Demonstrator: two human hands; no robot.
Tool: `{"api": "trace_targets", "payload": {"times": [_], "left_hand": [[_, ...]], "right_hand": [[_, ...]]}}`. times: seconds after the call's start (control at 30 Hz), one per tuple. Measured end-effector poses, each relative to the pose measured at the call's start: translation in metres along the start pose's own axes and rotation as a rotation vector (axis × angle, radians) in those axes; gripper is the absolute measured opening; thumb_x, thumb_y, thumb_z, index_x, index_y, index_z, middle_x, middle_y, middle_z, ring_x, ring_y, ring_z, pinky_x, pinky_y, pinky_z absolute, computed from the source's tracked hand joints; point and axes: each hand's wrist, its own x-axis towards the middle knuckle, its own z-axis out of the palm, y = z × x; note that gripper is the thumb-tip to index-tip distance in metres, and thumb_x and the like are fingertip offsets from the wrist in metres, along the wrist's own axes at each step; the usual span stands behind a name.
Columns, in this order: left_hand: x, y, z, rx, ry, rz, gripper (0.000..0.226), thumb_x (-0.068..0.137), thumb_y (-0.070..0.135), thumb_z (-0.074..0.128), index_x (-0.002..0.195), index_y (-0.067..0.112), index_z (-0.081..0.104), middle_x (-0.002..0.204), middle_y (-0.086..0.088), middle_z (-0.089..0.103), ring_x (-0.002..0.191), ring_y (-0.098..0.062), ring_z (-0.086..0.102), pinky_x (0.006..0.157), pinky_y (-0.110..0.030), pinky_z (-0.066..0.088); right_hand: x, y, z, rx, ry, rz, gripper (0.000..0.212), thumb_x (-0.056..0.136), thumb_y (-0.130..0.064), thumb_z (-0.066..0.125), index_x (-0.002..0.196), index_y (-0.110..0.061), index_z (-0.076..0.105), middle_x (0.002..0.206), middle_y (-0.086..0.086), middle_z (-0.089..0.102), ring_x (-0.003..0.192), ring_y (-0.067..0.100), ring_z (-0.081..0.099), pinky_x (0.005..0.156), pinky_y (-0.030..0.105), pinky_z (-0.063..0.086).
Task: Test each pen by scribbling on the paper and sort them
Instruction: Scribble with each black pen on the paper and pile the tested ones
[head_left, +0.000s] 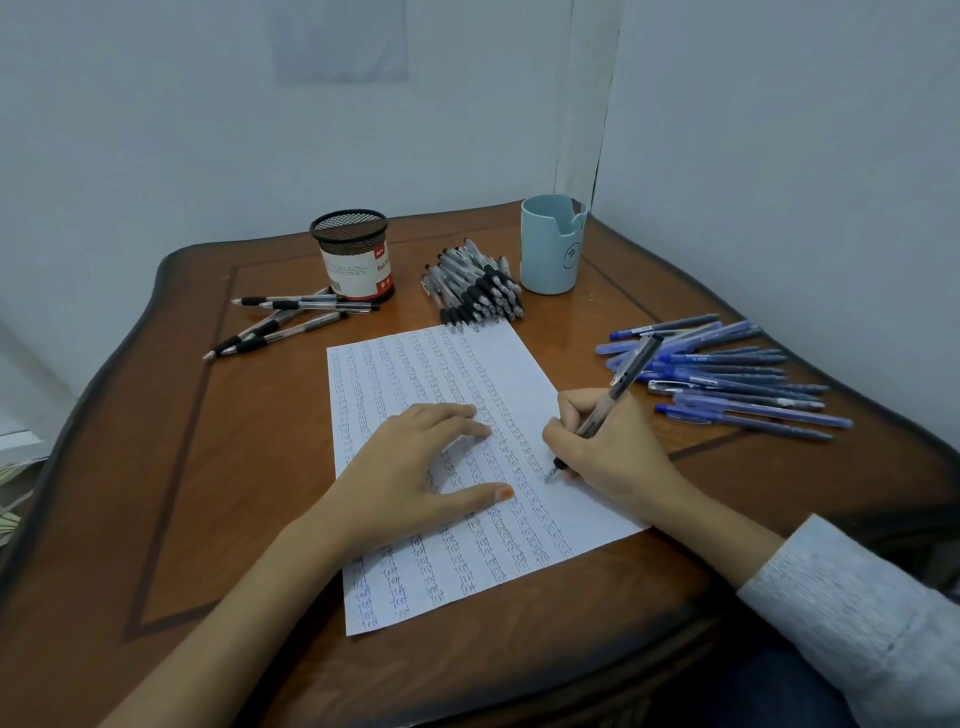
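Note:
A white sheet of paper (498, 374) covered in rows of small scribbles lies in the middle of the wooden table. My left hand (415, 478) presses flat on it with fingers spread. My right hand (608, 452) grips a black-and-clear pen (621, 387), whose tip touches the paper near its right edge. A big heap of black pens (475, 288) lies behind the paper. Several black pens (291, 317) lie at the left, and a pile of blue pens (727, 376) at the right.
A black mesh pen cup (353, 254) with a red-and-white label stands at the back left. A pale blue holder (550, 244) stands at the back right, near the wall corner. The brown table (218, 467) has curved edges.

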Motion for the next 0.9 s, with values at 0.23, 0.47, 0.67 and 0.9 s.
{"api": "trace_targets", "payload": {"times": [0.23,0.47,0.67,0.9], "left_hand": [[0.0005,-0.0018,0.0007,-0.010,0.009,0.011,0.070,0.071,0.081,0.046,0.129,0.041,0.050,0.143,0.023,0.038,0.128,0.006,0.031,0.105,-0.021,0.026],[0.0000,-0.0023,0.0009,-0.012,0.013,0.018,0.075,0.069,0.084,0.042,0.129,0.040,0.050,0.143,0.022,0.039,0.129,0.006,0.031,0.106,-0.022,0.027],[0.0005,-0.0024,0.0010,-0.008,0.015,0.018,0.076,0.069,0.085,0.041,0.129,0.040,0.050,0.143,0.022,0.039,0.129,0.006,0.031,0.106,-0.022,0.026],[0.0003,-0.0038,0.0013,-0.009,0.026,0.029,0.073,0.071,0.083,0.043,0.129,0.040,0.051,0.143,0.022,0.039,0.129,0.006,0.032,0.107,-0.023,0.027]], "right_hand": [[0.0000,-0.0012,0.0009,0.025,-0.032,-0.001,0.034,0.082,0.011,0.058,0.054,0.012,0.038,0.052,0.026,0.037,0.046,0.029,0.050,0.040,0.022,0.043],[-0.0001,-0.0025,0.0002,0.067,-0.044,0.002,0.035,0.081,0.013,0.056,0.052,0.009,0.037,0.052,0.014,0.036,0.047,0.029,0.047,0.039,0.021,0.044],[-0.0008,-0.0030,0.0001,0.076,-0.066,0.000,0.036,0.081,0.013,0.055,0.051,0.001,0.039,0.052,0.014,0.034,0.046,0.026,0.044,0.039,0.022,0.044],[0.0003,-0.0009,0.0006,0.094,-0.057,-0.003,0.036,0.081,0.014,0.055,0.052,0.007,0.035,0.051,0.013,0.035,0.044,0.023,0.041,0.039,0.022,0.043]]}}
